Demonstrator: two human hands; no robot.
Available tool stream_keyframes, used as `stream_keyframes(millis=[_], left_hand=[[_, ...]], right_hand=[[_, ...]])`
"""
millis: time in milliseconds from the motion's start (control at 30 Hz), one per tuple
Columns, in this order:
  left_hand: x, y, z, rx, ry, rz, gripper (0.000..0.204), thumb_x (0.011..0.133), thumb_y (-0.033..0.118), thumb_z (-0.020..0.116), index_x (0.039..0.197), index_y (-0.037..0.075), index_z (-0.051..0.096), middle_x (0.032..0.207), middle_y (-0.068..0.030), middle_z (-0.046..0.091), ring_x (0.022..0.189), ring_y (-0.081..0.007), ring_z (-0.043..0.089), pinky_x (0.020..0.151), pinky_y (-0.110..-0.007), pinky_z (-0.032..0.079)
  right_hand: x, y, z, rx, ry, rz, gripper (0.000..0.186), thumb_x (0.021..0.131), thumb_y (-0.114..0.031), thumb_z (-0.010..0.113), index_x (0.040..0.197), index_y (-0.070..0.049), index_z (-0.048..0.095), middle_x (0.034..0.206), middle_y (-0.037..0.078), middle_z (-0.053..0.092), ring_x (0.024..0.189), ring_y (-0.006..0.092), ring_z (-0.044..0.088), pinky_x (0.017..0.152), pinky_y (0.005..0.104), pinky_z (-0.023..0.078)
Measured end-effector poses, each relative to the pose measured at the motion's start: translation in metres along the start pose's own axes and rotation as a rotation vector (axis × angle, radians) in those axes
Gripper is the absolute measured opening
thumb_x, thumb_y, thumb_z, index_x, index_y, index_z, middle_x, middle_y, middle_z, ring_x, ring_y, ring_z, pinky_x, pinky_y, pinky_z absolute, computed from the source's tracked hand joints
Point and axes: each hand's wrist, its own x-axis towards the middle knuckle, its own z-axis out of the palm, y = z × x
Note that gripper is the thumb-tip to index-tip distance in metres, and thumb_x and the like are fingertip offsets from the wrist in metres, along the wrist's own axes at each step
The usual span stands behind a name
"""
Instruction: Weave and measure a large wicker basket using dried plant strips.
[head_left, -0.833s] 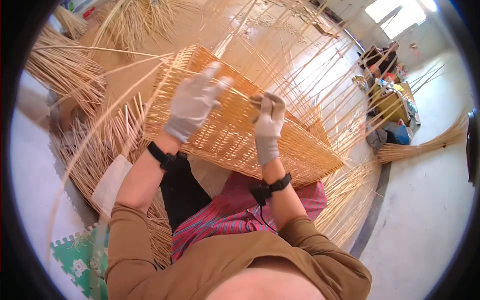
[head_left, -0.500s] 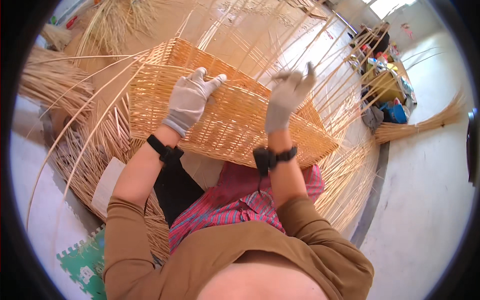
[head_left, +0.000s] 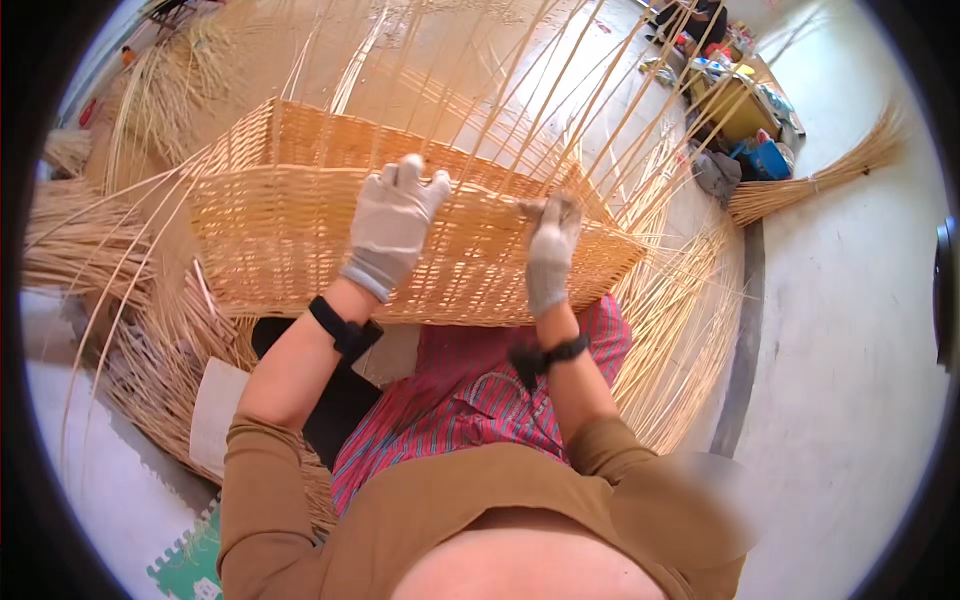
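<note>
A woven rattan basket (head_left: 290,250), long and rectangular, rests over my lap on a striped pink cloth (head_left: 480,390), with many loose stakes rising from its upper edge. My left hand (head_left: 392,230), in a pale glove, grips the near rim at the middle, fingertips curled over it. Further right, my right hand (head_left: 550,250), also gloved, is closed on the same rim, its fingertips partly darkened and small.
Piles of rattan strands (head_left: 85,240) lie at the left and right. A tied bundle (head_left: 810,185) leans by the right wall. Cluttered yellow furniture (head_left: 740,110), a blue container (head_left: 768,160) and a person (head_left: 690,22) are at the back right. A green mat (head_left: 185,560) lies at lower left.
The basket has turned more level and its left end has shifted leftward. My right hand has come down from a raised position onto the rim; my left hand has moved slightly right.
</note>
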Motion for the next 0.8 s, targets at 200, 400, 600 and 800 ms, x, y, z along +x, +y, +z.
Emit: stream_keyframes(millis=[200, 400, 600, 800], left_hand=[[0.022, 0.09, 0.038, -0.174, -0.171, 0.014, 0.063, 0.086, 0.009, 0.062, 0.146, 0.027, 0.051, 0.112, -0.0125, 0.054, 0.081, -0.0276, 0.062, 0.079, -0.04, 0.05], [0.023, 0.093, 0.05, -0.199, -0.2, -0.047, 0.054, 0.091, 0.008, 0.059, 0.141, 0.028, 0.056, 0.104, -0.0095, 0.052, 0.077, -0.0264, 0.061, 0.07, -0.041, 0.053], [-0.03, -0.003, -0.018, -0.701, 0.321, -0.167, 0.042, 0.089, 0.009, 0.072, 0.129, 0.017, 0.064, 0.117, -0.0119, 0.061, 0.099, -0.027, 0.063, 0.09, -0.038, 0.052], [-0.1, -0.191, -0.061, -0.452, 0.65, -0.757, 0.031, 0.091, 0.007, 0.073, 0.119, 0.002, 0.06, 0.116, -0.0071, 0.062, 0.105, -0.0173, 0.059, 0.094, -0.035, 0.049]], right_hand=[[0.06, 0.011, -0.015, -0.797, -0.172, -0.576, 0.028, 0.1, -0.004, 0.057, 0.128, -0.005, 0.057, 0.097, 0.005, 0.064, 0.087, 0.0113, 0.057, 0.081, 0.0292, 0.051], [0.005, 0.008, -0.079, -0.314, 0.117, 0.144, 0.036, 0.104, -0.009, 0.054, 0.139, -0.014, 0.053, 0.09, 0.002, 0.063, 0.074, 0.0092, 0.059, 0.065, 0.0242, 0.05], [-0.055, 0.015, -0.022, -0.159, -0.354, 0.155, 0.028, 0.103, -0.006, 0.052, 0.129, -0.009, 0.06, 0.081, 0.001, 0.06, 0.069, 0.0077, 0.056, 0.058, 0.0226, 0.045], [-0.144, -0.041, 0.134, -0.168, -1.051, 0.05, 0.024, 0.093, -0.001, 0.061, 0.114, -0.009, 0.071, 0.095, 0.008, 0.071, 0.087, 0.0208, 0.069, 0.077, 0.0334, 0.056]])
